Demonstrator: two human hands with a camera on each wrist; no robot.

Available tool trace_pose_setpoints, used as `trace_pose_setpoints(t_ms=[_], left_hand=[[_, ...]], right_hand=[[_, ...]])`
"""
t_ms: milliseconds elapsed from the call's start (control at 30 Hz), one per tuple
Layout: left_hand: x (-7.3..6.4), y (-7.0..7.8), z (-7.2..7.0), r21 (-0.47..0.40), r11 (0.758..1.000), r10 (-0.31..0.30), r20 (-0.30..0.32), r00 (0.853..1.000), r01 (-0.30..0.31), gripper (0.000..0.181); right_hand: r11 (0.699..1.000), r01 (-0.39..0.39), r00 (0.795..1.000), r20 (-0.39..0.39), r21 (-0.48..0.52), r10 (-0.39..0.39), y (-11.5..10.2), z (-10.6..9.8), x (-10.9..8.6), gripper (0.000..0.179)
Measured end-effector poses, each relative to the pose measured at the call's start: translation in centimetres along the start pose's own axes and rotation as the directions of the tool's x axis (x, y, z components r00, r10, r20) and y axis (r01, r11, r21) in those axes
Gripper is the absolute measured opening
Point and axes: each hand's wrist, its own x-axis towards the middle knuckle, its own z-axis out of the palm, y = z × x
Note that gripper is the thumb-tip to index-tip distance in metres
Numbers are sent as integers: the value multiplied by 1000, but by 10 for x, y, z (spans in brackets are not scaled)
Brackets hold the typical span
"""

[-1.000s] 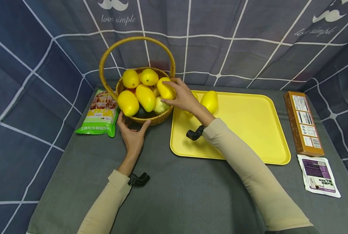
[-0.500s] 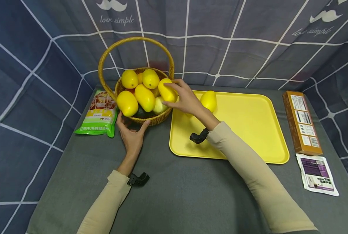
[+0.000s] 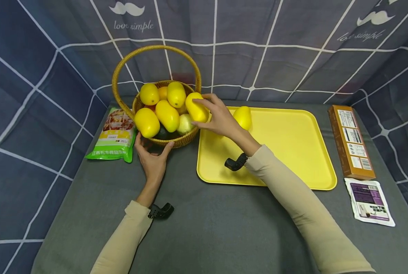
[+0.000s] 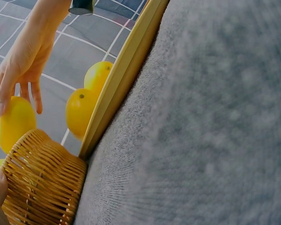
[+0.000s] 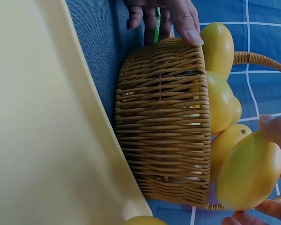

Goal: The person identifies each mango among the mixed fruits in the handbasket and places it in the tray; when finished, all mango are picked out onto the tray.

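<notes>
lying left of centre in the frame, a green bag point(image 3: 112, 140) rests on the grey counter point(image 3: 204, 228), just beside the basket point(image 3: 180, 143). the left hand point(image 3: 153, 163) has the basket's near side, its thumb and fingers spread wide around the wall; in the right wrist view the thumb meets the rim. the basket stands upright in the upper left, its handle point(image 3: 156, 47) arched overhead. inside are four plainly seen mangoes point(image 3: 167, 115), a pale fruit point(image 3: 185, 124) towards the right and a dark green one low at the front. at the basket's right rim, the right hand point(image 3: 221, 118) holds another mango point(image 3: 196, 109), fingers and thumb parted only to its width; whether it also rests on the fruit below, i cannot tell. right of that lies the yellow tray point(image 3: 286, 144), with a loose mango point(image 3: 243, 117) near its upper left corner; a second one point(image 4: 80, 112), mostly behind the right hand, shows in the left wrist view just beside it. at far right lies a brown box point(image 3: 351, 142), with a white-edged pouch point(image 3: 370, 201) right below.
</notes>
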Motion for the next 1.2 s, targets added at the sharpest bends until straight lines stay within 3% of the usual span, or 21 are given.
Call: trace_pose_setpoints(t_ms=[600, 767, 867, 1200], left_hand=[[-1, 2, 1, -22, 1000, -4, 6, 1000, 4, 94], [3, -23, 1, -9, 1000, -11, 2, 1000, 11, 97], [6, -37, 1, 5, 1000, -10, -4, 1000, 10, 98], [6, -38, 2, 14, 1000, -3, -10, 1000, 4, 97]], right_hand=[[1000, 6, 995, -97, -1, -6, 14, -33, -33, 67], [1000, -6, 992, -129, -28, 2, 28, -48, -46, 67], [999, -30, 989, -146, -18, 27, 38, -59, -54, 67], [982, -187, 961, -212, -16, 179, 83, -88, -92, 70]])
